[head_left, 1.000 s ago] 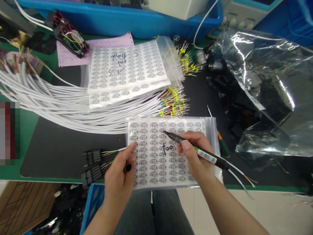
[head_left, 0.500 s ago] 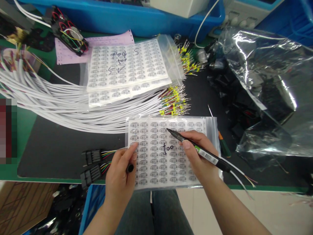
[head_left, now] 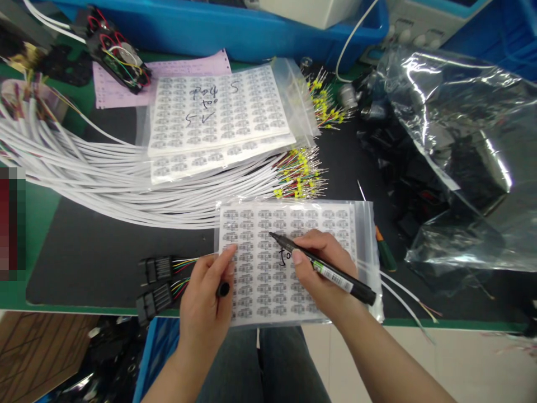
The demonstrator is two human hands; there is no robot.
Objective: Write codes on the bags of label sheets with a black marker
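The right hand [head_left: 323,268] had swung the black marker [head_left: 321,267] leftward in the last half second, its tip now just left of the handwritten digits on the bagged label sheet [head_left: 268,263] (part of the writing was covered), so more marking seemed underway. Its grip was clamped on the marker. The left hand [head_left: 207,305] pinned the sheet's left edge to the worktop [head_left: 96,252], fingers curled round the pen cap [head_left: 223,289].

The right hand [head_left: 323,268] covers part of the handwriting on the near label sheet [head_left: 268,263], so only its start shows. The print on the labels is too small to read. A blurred patch [head_left: 12,224] masks the left edge. The white cables [head_left: 104,179] run out past the left edge.
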